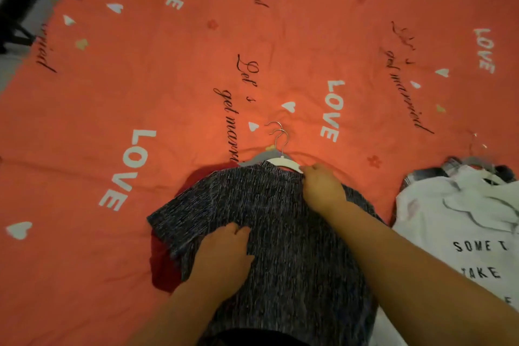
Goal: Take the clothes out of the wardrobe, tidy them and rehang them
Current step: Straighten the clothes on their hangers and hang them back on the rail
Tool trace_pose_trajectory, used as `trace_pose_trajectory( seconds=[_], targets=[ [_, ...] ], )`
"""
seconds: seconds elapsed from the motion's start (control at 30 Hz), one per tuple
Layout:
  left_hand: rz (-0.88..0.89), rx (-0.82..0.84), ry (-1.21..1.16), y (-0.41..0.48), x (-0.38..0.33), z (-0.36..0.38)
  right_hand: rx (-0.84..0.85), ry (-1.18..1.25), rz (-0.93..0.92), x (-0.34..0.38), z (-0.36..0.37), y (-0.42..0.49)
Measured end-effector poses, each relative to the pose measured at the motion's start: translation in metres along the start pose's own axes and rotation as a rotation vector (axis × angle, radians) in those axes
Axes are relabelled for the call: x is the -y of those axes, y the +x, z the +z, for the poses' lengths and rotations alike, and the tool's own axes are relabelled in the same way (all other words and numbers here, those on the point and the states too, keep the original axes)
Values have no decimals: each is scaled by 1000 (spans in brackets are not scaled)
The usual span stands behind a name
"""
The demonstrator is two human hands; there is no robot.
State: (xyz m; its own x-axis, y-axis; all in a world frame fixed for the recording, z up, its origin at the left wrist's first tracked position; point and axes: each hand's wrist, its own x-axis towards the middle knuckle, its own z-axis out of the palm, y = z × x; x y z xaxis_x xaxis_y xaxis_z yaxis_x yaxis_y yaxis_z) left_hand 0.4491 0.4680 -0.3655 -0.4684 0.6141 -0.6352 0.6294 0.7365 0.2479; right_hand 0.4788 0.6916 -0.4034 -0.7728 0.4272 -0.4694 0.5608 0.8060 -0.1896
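Right hand [323,188] pinches dark shirt [280,233] by white hanger [283,162] (left hand [222,255] rests there, grip unclear).

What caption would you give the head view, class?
On a bedspread, the left hand presses a dark shirt while the right hand pinches its hanger.

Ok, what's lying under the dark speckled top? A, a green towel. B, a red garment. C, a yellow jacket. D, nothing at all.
B: a red garment pokes out from beneath the top along its left edge.
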Motion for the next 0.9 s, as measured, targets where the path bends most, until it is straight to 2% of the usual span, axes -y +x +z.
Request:
trace_pose_trajectory(
  seconds=[0.13,0.2,0.3,0.43,0.63,0.77,0.9],
  targets=[
    [-18,-8,-40,19,0,21,-54,49,24,-6,18,49],
    [-20,-14,-48,22,-1,29,-65,-1,2,-6,29,63],
    [-14,-26,-51,22,-5,36,-105,-79,-8,-7,38,68],
    [10,-98,-53,14,-9,29,-177,3,-9,-9,30,54],
    [32,-402,-90,-16,-15,-23,-477,138,-257,12,-29,-26],
    [89,-697,-141,-56,-18,-73,-720,142,-391,45,-79,-89],
    [127,-958,-149,-113,-12,-115,-798,160,-500,96,-128,-151]
  ],
)
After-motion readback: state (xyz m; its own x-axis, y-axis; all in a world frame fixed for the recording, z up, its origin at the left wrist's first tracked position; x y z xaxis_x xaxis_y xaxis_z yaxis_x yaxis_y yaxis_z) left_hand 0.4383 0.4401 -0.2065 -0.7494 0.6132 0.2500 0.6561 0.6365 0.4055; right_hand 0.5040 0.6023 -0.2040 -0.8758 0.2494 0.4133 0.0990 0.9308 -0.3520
